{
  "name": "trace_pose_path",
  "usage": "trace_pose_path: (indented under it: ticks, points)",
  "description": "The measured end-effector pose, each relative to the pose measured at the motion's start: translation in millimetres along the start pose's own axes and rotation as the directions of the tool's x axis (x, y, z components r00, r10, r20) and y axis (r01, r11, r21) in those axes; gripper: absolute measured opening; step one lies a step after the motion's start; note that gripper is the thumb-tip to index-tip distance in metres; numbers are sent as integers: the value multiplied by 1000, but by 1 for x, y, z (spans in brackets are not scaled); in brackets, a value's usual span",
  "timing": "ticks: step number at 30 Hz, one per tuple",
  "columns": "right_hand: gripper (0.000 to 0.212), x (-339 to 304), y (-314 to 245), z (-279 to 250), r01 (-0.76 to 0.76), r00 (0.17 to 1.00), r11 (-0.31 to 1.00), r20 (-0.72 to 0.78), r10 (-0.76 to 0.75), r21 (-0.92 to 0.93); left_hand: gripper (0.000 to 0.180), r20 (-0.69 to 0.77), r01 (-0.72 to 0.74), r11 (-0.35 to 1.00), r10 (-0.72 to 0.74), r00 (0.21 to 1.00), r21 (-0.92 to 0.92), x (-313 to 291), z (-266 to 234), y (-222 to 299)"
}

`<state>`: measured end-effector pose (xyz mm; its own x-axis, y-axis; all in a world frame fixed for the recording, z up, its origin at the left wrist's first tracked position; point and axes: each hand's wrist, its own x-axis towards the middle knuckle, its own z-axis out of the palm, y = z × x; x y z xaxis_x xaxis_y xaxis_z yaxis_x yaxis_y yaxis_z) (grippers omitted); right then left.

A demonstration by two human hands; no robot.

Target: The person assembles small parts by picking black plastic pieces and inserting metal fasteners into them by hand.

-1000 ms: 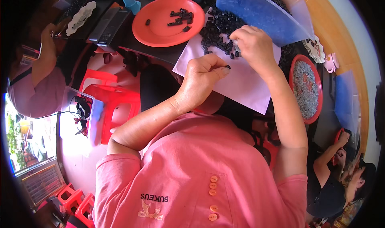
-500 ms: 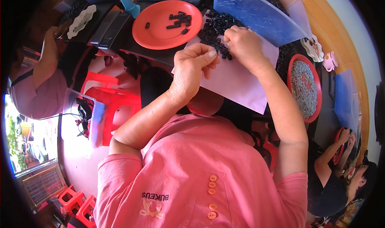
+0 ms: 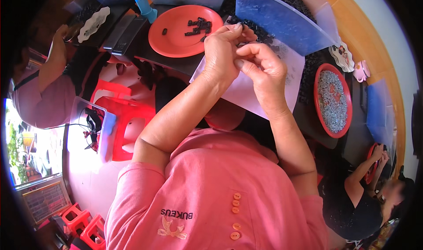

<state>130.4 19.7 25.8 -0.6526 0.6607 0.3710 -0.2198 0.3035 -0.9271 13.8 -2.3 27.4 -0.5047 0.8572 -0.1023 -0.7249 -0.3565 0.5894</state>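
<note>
My left hand reaches over the near edge of a pile of small black plastic parts, its fingers curled and thumb pressed to them. Just right of it and nearer to me, my right hand has its thumb and forefinger drawn together beside the left palm. Whatever either hand holds is too small or too hidden to make out. Both are above a white sheet of paper. An orange-red plate with several black parts lies left of my left hand.
A translucent bin stands behind the pile. At right, a red tray holds many small silvery pieces, near a white dish and pink cup. A small blue fan is at back left. Other people sit at both sides.
My left hand has moved away from me and right, toward the black parts. My right hand has come back from the pile, nearer to me, and now sits close beside the left.
</note>
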Motion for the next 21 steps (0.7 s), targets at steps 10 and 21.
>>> trace_pose_path:
  ticks: [10, 21]
  points:
    - [7, -29, -5, -6, 113, 988, 962, -70, -134, -248, 16, 82, 141, 990, -140, 987, -9, -12, 3, -13]
    - [13, -24, -10, -10, 387, 885, 778, -36, -463, -495, 16, 60, -87, 928, 70, 996, 361, -18, -9, -27]
